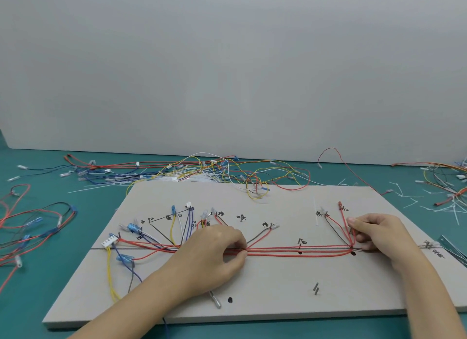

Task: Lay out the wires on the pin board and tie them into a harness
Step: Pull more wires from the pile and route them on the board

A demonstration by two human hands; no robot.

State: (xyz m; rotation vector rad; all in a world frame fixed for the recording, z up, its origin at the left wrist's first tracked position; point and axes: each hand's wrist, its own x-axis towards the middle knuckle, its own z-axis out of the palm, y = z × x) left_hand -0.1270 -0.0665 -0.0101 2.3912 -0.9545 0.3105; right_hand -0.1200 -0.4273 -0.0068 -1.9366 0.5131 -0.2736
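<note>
Reached in from the lower left with the left forearm, bare to the frame edge, angled up and to the right. Lay palm-down with the left hand (217, 250), knuckles uppermost, fingers curled over at the tips — thumb tucked beneath, its tip drawn close to the forefinger in a pinch. Came in from the lower right with the right forearm, slanting up and to the left. Held the right hand (376, 233) palm-down too, wrist slightly raised, forefinger stretched out leftward — thumb below it, tips nearly meeting, remaining fingers folded under. Kept the two hands well apart, at about the same height.
</note>
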